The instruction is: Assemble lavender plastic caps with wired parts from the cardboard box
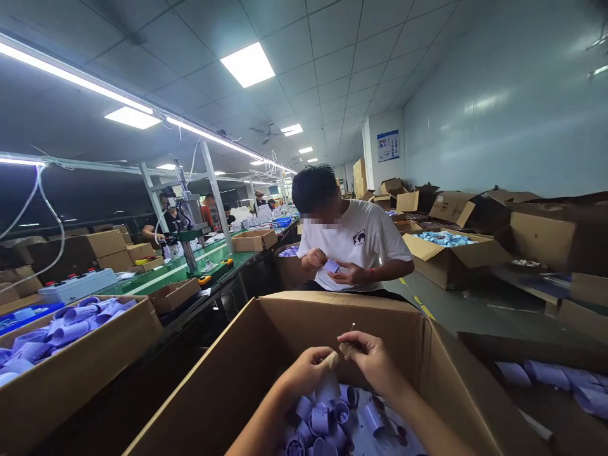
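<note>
My left hand [308, 370] is closed around a lilac plastic cylinder [327, 387], which hangs just below the thumb. My right hand [370, 358] is beside it, a little to the right, with thumb and fingers pinched together. A thin pale tip [353, 326] sticks up from that pinch; the rest of the small thing is hidden by the fingers. Tan covers wrap the thumb tips. Both hands are inside a large cardboard box [266, 335], above several loose lilac cylinders [320, 419] at its bottom.
Across the box a person [351, 240] in a white shirt handles a lilac part [332, 266]. At left, a carton [95, 354] of lilac cylinders stands by the green workbench [218, 272] with its press [185, 215]. Open cartons [441, 259] line the right side.
</note>
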The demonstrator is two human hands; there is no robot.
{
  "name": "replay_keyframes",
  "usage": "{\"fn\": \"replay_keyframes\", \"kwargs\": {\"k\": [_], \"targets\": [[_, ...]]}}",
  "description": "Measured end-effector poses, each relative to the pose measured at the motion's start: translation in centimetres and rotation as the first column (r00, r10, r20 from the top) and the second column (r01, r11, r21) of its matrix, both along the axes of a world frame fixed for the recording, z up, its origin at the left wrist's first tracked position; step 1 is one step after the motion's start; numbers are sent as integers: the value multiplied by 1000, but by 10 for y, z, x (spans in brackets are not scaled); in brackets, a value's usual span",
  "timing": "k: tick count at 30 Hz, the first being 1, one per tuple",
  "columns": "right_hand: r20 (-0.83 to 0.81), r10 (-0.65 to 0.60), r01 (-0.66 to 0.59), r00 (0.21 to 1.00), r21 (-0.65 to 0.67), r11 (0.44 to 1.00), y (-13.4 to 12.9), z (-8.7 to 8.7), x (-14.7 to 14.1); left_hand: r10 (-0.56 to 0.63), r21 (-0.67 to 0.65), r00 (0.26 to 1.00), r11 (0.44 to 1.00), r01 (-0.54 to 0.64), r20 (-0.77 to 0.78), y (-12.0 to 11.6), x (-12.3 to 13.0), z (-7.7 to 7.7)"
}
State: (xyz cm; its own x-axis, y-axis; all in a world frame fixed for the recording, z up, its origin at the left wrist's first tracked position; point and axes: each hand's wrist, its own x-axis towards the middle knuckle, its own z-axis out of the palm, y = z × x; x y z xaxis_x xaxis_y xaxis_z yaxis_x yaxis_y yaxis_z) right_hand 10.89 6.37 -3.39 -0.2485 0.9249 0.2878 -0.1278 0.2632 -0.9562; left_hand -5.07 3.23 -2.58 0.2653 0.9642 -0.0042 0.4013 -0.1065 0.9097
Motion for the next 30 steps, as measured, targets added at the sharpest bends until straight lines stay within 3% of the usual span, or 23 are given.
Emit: {"fn": "replay_keyframes", "kwargs": {"k": [9, 14, 20, 24, 28, 30], "targets": [[83, -56, 39, 995, 198, 979, -12, 5, 4, -2, -24, 996, 1000, 4, 85, 2, -5, -1], [145, -57, -3, 988, 384, 923, -19, 5, 0, -72, -89, 995, 993, 78, 71, -4, -4, 2], [198, -167, 41, 966, 521, 852, -16, 6, 4, -63, -120, 987, 989, 81, 145, 3, -6, -13], [236, -264, 105, 935, 526, 844, -16, 6, 7, 4, -118, 974, 993, 24, 228, 9, -9, -22], [359, -128, -72, 924, 494, 867, -21, 2, -1, 43, -109, 956, 994, -12, 289, 8, -10, -25], [369, -84, -104, 926, 463, 880, -25, 0, -6, 50, -124, 942, 992, -9, 331, 6, -9, -25]]}}
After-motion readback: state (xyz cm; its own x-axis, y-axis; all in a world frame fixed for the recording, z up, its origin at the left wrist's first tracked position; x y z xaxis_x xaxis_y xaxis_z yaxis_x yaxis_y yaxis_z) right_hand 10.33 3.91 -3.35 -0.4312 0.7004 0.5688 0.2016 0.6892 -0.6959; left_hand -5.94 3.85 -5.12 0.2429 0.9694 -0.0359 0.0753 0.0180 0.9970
